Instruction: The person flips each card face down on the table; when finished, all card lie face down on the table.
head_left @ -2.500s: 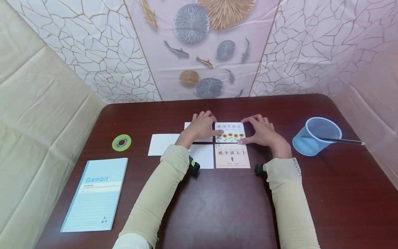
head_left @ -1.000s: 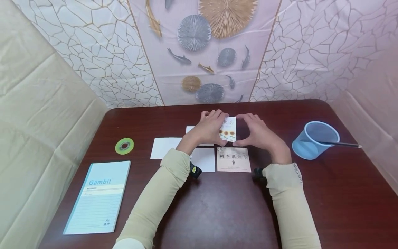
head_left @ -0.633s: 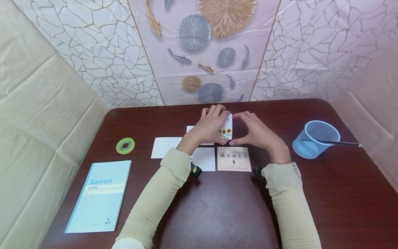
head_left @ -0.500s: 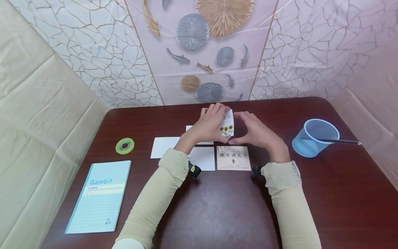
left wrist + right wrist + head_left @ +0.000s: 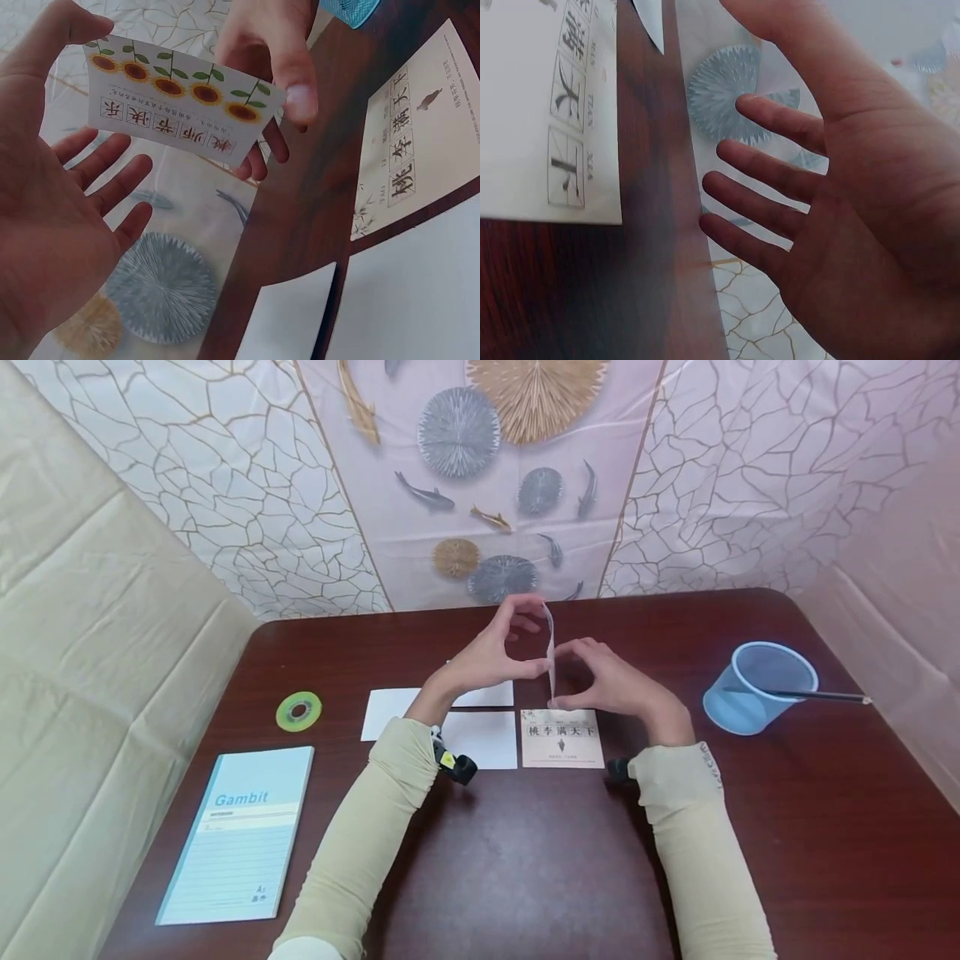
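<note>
A greeting card with a row of sunflowers and Chinese characters is raised on edge above the table, slightly bowed. In the head view it appears almost edge-on. My left hand holds it between thumb and fingertips, the other fingers spread. My right hand grips its opposite edge, thumb on the printed face and fingers behind in the left wrist view. Just in front lies a cream card with Chinese characters. Next to it is a blank white card, with another white card behind, partly hidden by my left hand.
Another white card lies farther left. A green tape roll and a light blue Gambit notebook are at the left. At the right, a blue mesh cup lies tilted with a dark pencil sticking out.
The sunflower card, flat on the table beside the white cards at first, has been picked up and turned upright, edge-on to the head view. My left hand has risen and turned with it.
</note>
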`<state>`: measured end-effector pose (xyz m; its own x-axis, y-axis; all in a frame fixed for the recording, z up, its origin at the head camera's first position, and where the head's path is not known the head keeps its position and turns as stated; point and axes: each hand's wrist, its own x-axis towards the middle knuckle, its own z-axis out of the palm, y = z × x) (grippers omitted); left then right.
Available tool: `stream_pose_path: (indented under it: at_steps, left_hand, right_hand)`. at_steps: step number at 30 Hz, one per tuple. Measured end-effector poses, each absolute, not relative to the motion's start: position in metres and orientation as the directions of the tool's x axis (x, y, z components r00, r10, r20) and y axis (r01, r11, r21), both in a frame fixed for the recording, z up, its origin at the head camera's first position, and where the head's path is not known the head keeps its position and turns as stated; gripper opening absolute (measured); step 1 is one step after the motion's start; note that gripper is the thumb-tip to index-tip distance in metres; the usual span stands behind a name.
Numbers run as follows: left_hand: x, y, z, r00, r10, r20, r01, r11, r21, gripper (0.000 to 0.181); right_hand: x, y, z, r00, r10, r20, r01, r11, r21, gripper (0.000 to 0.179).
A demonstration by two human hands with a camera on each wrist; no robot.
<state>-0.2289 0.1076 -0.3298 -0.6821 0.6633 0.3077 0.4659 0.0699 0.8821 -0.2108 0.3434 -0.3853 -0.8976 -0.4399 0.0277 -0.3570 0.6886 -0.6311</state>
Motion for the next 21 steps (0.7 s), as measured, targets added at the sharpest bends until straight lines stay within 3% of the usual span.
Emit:
stream_pose_path:
  at_steps: [7, 11, 14, 17, 19, 21]
  left_hand:
    - [-0.241, 0.101, -0.348, -0.729, 0.628, 0.274, 0.426, 0.102, 0.899, 0.075]
    - [-0.252, 0.097, -0.365, -0.754, 0.618, 0.222, 0.442, 0.227, 0.868, 0.078]
    - [-0.255, 0.096, -0.373, -0.768, 0.618, 0.168, 0.525, 0.457, 0.718, 0.082]
    - [-0.257, 0.098, -0.38, -0.771, 0.627, 0.11, 0.604, 0.666, 0.438, 0.09]
    - [-0.258, 0.1, -0.384, -0.77, 0.635, 0.068, 0.621, 0.721, 0.308, 0.091]
    - [-0.26, 0.102, -0.389, -0.772, 0.635, 0.034, 0.62, 0.741, 0.258, 0.09]
  right_hand:
    - [-0.211, 0.36, -0.389, -0.901, -0.432, 0.023, -0.311, 0.61, -0.728, 0.085]
    - [-0.21, 0.374, -0.387, -0.917, -0.396, 0.042, -0.292, 0.597, -0.747, 0.084]
    - [-0.207, 0.381, -0.384, -0.93, -0.368, 0.02, -0.275, 0.655, -0.704, 0.085]
    - [-0.205, 0.384, -0.383, -0.938, -0.344, -0.034, -0.244, 0.73, -0.638, 0.088]
    - [-0.204, 0.383, -0.382, -0.942, -0.326, -0.08, -0.218, 0.775, -0.593, 0.089]
    - [-0.204, 0.381, -0.383, -0.944, -0.307, -0.12, -0.192, 0.808, -0.557, 0.09]
